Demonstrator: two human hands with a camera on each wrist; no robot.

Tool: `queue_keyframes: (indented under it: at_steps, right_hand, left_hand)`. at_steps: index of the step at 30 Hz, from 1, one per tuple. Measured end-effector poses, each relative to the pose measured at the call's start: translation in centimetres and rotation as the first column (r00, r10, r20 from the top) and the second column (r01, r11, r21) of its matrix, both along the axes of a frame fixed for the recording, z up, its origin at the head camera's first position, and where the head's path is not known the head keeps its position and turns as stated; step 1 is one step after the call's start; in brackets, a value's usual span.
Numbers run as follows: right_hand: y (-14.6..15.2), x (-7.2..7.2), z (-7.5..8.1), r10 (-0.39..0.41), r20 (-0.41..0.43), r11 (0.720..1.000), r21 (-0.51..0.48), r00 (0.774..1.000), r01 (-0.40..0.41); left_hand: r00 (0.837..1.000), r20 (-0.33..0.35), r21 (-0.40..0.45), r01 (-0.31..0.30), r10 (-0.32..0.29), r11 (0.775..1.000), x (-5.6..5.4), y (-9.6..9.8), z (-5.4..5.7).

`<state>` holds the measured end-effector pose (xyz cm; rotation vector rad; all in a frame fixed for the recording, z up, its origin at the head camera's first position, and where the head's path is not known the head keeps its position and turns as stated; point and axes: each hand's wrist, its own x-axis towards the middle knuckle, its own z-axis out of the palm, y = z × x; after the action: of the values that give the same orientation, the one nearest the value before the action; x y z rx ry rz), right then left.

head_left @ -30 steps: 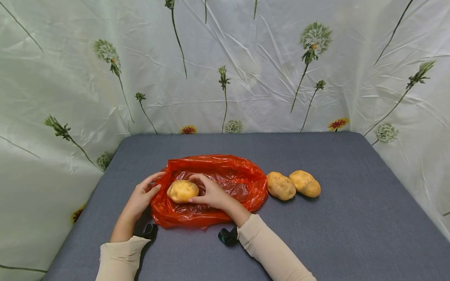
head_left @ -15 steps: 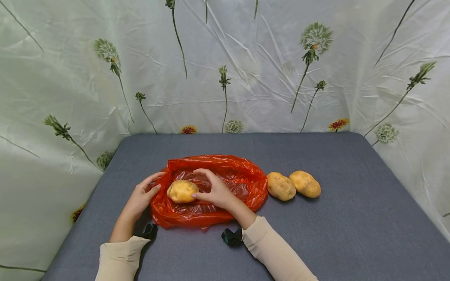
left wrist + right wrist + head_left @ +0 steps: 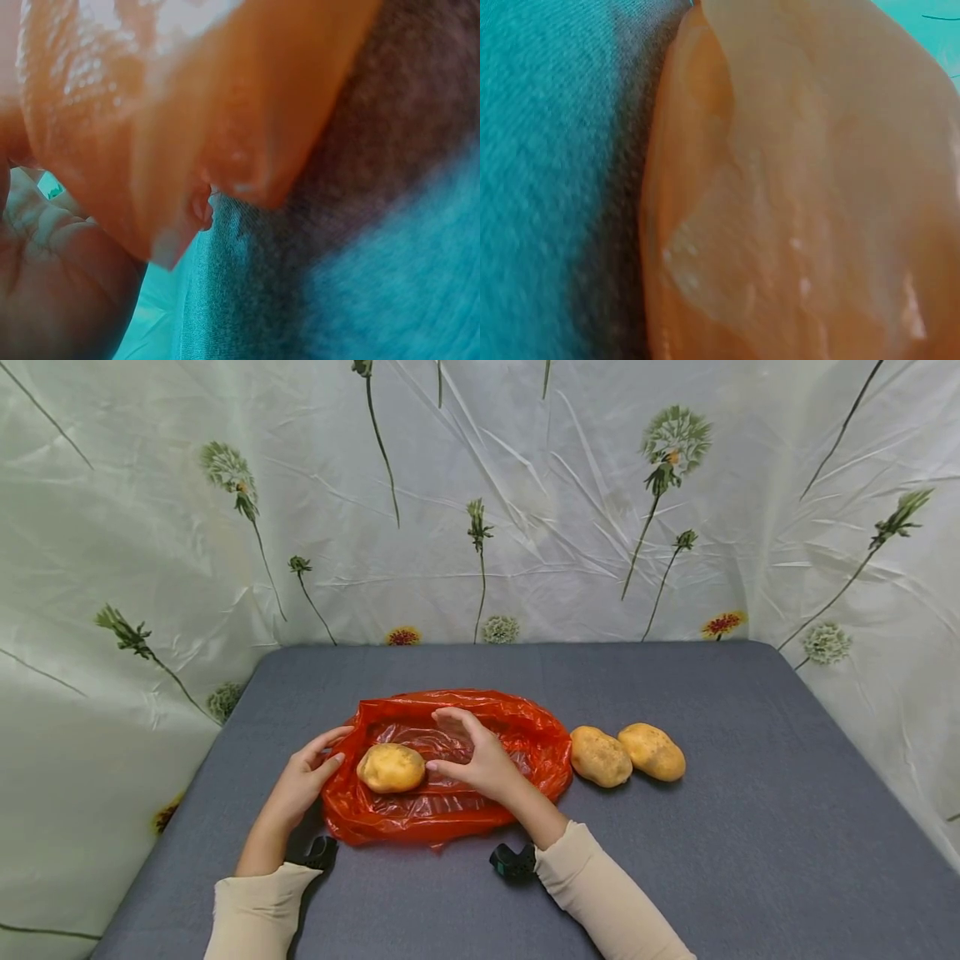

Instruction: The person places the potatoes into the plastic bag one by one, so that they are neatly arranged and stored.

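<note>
A red plastic bag (image 3: 457, 833) lies wide open on its back on the table, and one yellow potato (image 3: 391, 767) rests inside toward its left end. At the bag's left rim my left hand (image 3: 300, 781) holds the plastic, fingers and thumb either side of a fold; thin plastic hides most of this hand in the left wrist view, where part of the palm (image 3: 64, 277) shows. Over the bag's middle hovers my right hand (image 3: 483, 764), thumb and fingers spread apart, holding nothing, just right of the potato. Blurred plastic (image 3: 795, 195) fills much of the right wrist view.
Two more potatoes, one (image 3: 601, 757) close against the bag's right end and another (image 3: 652, 752) beside it, lie on the grey cloth-covered table (image 3: 750, 860). A flower-printed curtain (image 3: 555, 510) hangs behind the table.
My right hand has let go of the potato inside the bag and drawn back to the right, its fingers spreading. The left hand and potatoes look the same.
</note>
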<state>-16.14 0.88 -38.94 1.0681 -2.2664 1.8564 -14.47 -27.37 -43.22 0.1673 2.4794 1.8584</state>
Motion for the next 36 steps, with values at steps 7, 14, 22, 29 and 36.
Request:
queue_keyframes:
  at_steps: [7, 14, 22, 29, 36]
  right_hand:
    - [0.9, 0.1, 0.3, -0.061, -0.049, 0.996, -0.061, 0.997, 0.058]
    - [2.4, 0.4, 0.7, -0.106, -0.098, 0.99, -0.104, 0.99, 0.096]
    - [4.6, 0.5, 0.9, -0.164, -0.146, 0.979, -0.144, 0.976, 0.143]
    - [6.8, -0.2, -0.5, -0.193, -0.187, 0.972, -0.172, 0.963, 0.161]
    - [8.4, 0.2, -0.6, -0.252, -0.193, 0.958, -0.188, 0.948, 0.216]
  left_hand:
    - [1.0, -0.007, 0.005, -0.002, 0.002, 1.0, 0.1, 0.0, 0.0]
    - [1.0, -0.002, 0.015, -0.001, 0.001, 1.0, 0.1, 0.0, -0.2]
    - [1.0, 0.011, 0.016, -0.002, 0.002, 1.0, 0.0, 0.0, -0.1]
    - [1.0, 0.022, -0.009, -0.008, 0.008, 1.0, 0.1, -0.1, -0.1]
    - [0.999, 0.034, 0.003, -0.009, 0.009, 1.0, 0.0, 0.0, 0.0]
